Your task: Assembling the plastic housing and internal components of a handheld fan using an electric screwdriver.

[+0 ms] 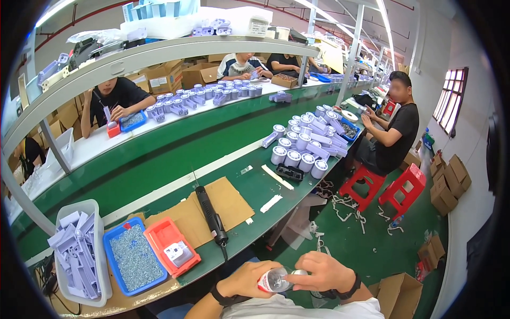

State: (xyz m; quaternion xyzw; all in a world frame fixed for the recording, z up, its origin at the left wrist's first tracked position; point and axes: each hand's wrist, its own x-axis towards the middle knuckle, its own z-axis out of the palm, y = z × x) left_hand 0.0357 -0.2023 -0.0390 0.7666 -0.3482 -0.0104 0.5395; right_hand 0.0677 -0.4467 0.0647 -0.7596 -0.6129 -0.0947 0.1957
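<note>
Close to my body, my left hand [249, 279] is wrapped around a clear container [277, 280] with a red and white label. It looks like a plastic bottle or cup, tilted so its round end faces up. The fingers of my right hand [317, 270] are bent at its right side, closed on a small pale round piece [300, 273], perhaps a cap; its kind is not clear. On the bench beyond lies a black electric screwdriver [210, 213] on brown cardboard [234, 198]. Left of it are a red-orange bin [159, 234] holding a white part and a blue tray [113, 250] of small screws.
A translucent tub [103, 212] of lavender plastic parts stands far left. Lavender round housings [292, 158] crowd the bench ahead. A co-worker [401, 127] sits by red stools [406, 186] at right; others work across the green belt [175, 154]. A cardboard box [402, 295] sits lower right.
</note>
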